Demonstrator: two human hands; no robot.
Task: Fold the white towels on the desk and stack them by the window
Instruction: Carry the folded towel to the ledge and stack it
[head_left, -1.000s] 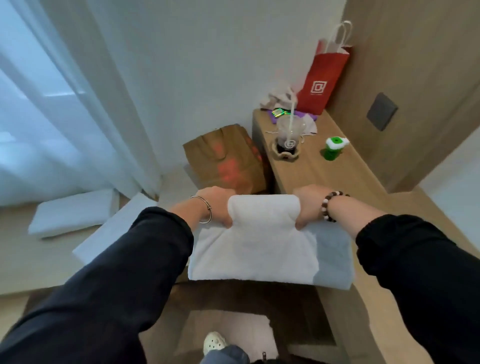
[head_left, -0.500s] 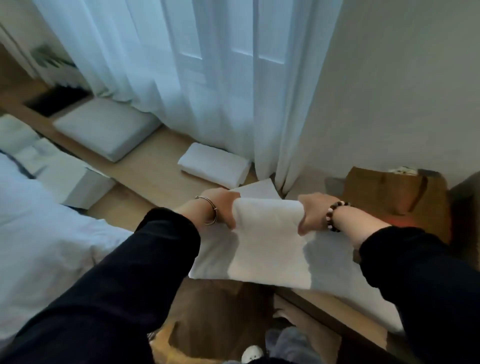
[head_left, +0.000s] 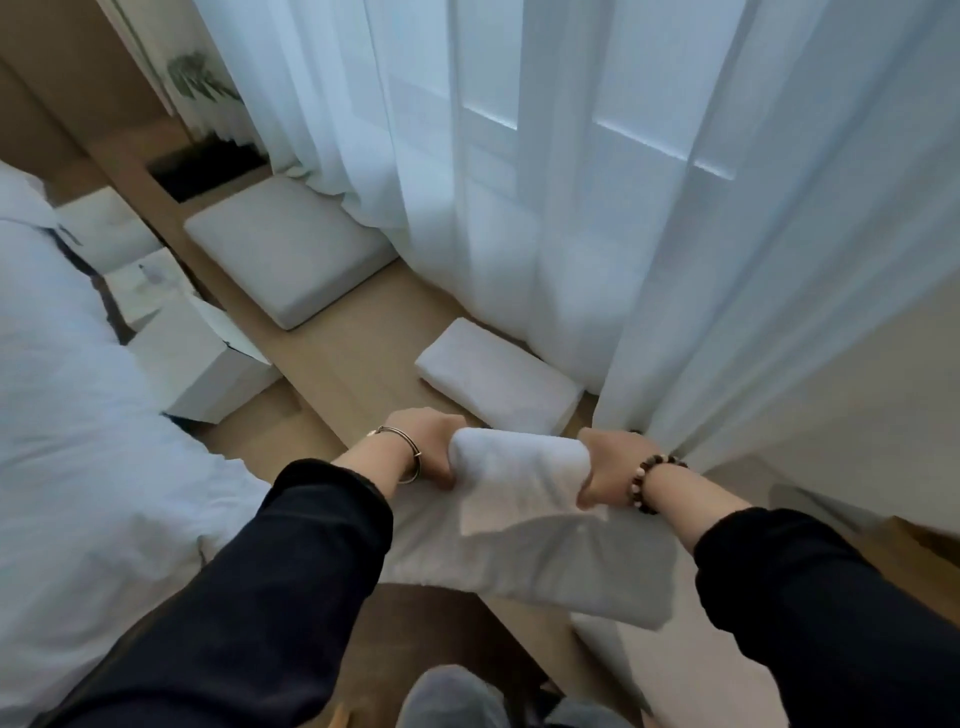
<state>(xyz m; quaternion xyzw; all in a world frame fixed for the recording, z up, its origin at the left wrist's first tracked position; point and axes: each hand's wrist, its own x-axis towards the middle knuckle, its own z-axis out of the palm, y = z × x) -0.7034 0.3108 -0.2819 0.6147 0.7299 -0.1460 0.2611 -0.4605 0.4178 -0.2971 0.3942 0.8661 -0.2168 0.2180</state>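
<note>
The person is gripping a white towel (head_left: 519, 499) at both ends of its rolled far edge. The left hand (head_left: 421, 444) is curling round the left end and the right hand (head_left: 613, 465) round the right end, so the two hands are standing apart with the towel's width stretched between them. The rest of the towel is sagging from the hands back toward the person, its lower layers drooping below the right forearm. A thin bangle (head_left: 402, 457) is sitting on the left wrist and a beaded bracelet (head_left: 652, 483) on the right, and dark sleeves (head_left: 291, 561) are covering both forearms.

Just beyond the hands, a folded towel (head_left: 496, 382) is lying on the wooden ledge (head_left: 353, 364), close against the foot of the sheer curtain (head_left: 519, 182). Farther out beyond the left hand, a grey cushion (head_left: 288, 249) is resting on the same ledge, against the curtain. To the left of the left hand, white boxes (head_left: 202, 358) are standing beside a bed (head_left: 67, 415) covered in white bedding.
</note>
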